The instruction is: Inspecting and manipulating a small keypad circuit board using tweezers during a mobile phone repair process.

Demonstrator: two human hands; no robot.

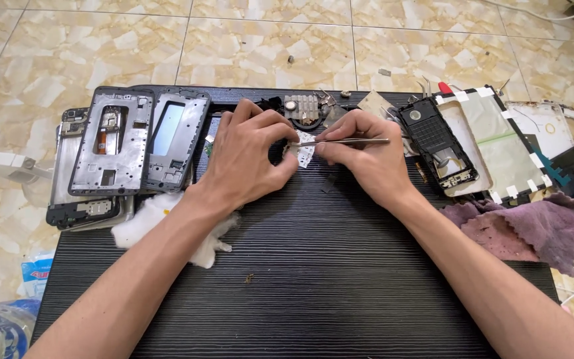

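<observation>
Pinching a small white part (305, 154), left hand (250, 156) meets right hand (360, 159) gripping tweezers (347, 141), seemingly touching, phone frames (111, 143) beside.

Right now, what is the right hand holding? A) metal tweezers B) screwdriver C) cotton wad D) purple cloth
A: the right hand pinches slim metal tweezers, tips at the small white part that the left hand holds.
</observation>
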